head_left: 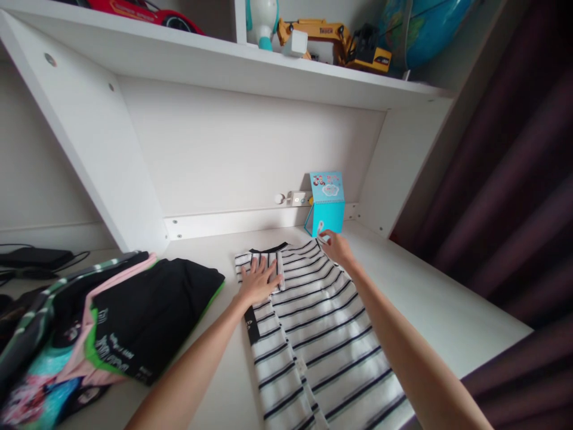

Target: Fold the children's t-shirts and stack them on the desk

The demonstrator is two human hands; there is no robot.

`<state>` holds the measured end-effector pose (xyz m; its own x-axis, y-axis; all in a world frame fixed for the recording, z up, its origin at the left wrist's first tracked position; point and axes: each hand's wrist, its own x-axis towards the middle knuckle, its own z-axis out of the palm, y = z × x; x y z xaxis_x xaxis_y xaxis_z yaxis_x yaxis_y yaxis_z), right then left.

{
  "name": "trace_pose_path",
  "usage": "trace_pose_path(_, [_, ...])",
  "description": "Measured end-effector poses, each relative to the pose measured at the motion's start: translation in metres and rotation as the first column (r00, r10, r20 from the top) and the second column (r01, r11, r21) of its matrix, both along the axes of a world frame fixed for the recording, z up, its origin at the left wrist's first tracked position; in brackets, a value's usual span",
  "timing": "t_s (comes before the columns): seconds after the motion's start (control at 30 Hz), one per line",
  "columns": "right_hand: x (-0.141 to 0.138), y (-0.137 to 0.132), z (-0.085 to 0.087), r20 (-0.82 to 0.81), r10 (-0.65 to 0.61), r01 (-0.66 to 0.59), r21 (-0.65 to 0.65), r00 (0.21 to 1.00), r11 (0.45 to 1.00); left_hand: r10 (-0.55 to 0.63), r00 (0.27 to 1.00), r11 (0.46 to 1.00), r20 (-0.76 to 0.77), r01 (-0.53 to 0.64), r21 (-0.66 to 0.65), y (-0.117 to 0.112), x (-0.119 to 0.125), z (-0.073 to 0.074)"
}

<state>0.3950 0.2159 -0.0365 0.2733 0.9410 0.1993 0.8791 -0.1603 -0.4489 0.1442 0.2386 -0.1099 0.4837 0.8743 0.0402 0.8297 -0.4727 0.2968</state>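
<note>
A white shirt with black stripes [322,310] lies on the desk, its left side folded inward and its dark neckband toward the back. My left hand [259,280] rests flat on the folded part near the collar, fingers spread. At the shirt's far right shoulder, my right hand [335,246] pinches the fabric between thumb and fingers. Just behind that hand stands a light-blue flip calendar [328,203]. A black patch with white marks shows on the shirt's left edge.
To the left lies a pile of clothes with a black T-shirt [156,316] on top. A power strip [299,199] sits at the back panel. Overhead, a shelf [250,74] holds a toy excavator [340,42], a red toy car and a globe. Dark curtains [505,197] hang at the right.
</note>
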Motion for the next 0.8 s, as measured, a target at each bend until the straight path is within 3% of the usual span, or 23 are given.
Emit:
trace_pose_path(0.13, [-0.076, -0.02, -0.003, 0.079, 0.263, -0.264, -0.006, 0.961, 0.965, 0.083, 0.976, 0.995, 0.202, -0.072, -0.062, 0.005, -0.003, -0.001])
trace_pose_path(0.23, [-0.097, -0.052, -0.004, 0.105, 0.418, -0.412, -0.074, 0.903, 0.908, 0.178, 0.924, 0.982, 0.337, -0.147, -0.117, 0.008, -0.006, -0.001])
trace_pose_path(0.33, [-0.073, -0.098, -0.001, 0.14, 0.444, -0.43, -0.121, 0.885, 0.895, 0.17, 0.923, 0.985, 0.346, -0.148, -0.09, 0.011, -0.007, -0.001])
trace_pose_path(0.53, [-0.004, -0.194, -0.02, 0.191, 0.297, -0.235, -0.289, 0.936, 0.928, 0.161, 0.912, 0.984, 0.378, -0.18, 0.014, 0.021, -0.002, 0.001])
trace_pose_path(0.67, [-0.001, -0.227, -0.036, 0.245, 0.217, -0.155, -0.249, 0.945, 0.956, 0.193, 0.883, 0.976, 0.429, -0.219, 0.012, 0.029, 0.01, 0.011])
trace_pose_path(0.8, [-0.012, -0.243, -0.047, 0.173, 0.277, -0.264, -0.09, 0.945, 0.96, 0.143, 0.857, 0.977, 0.495, -0.202, 0.068, 0.03, 0.029, 0.028])
